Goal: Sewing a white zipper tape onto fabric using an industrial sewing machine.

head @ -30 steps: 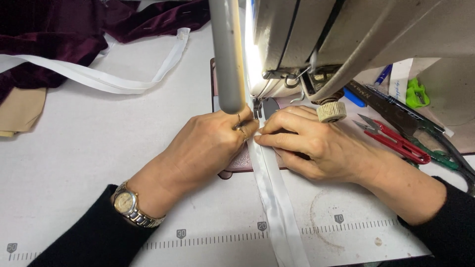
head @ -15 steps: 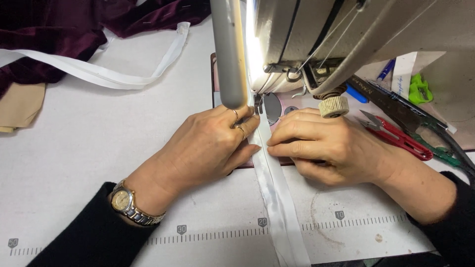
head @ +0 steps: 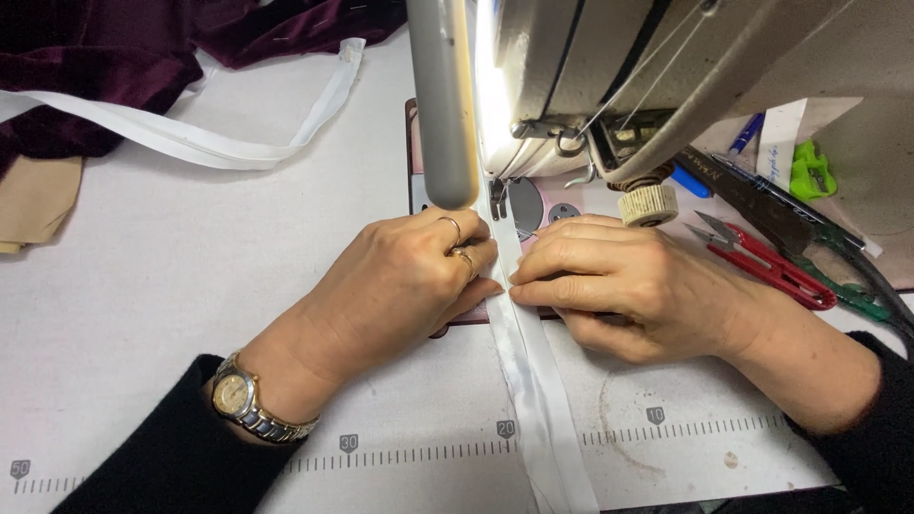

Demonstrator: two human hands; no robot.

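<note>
Surface: white sewing table (head: 171, 286) with printed ruler
Left hand (head: 405, 281): fingers curled, pressing white strip (head: 533, 371) flat
Right hand (head: 619, 286): pinching strip's edge — just before sewing machine (head: 647, 76)
Aside: red snips (head: 762, 262)

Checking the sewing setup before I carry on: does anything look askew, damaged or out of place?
Nothing stands out. The white strip lies flat and straight under both hands, left hand and right hand, leading to the machine's foot. The red snips lie to the right.
</note>
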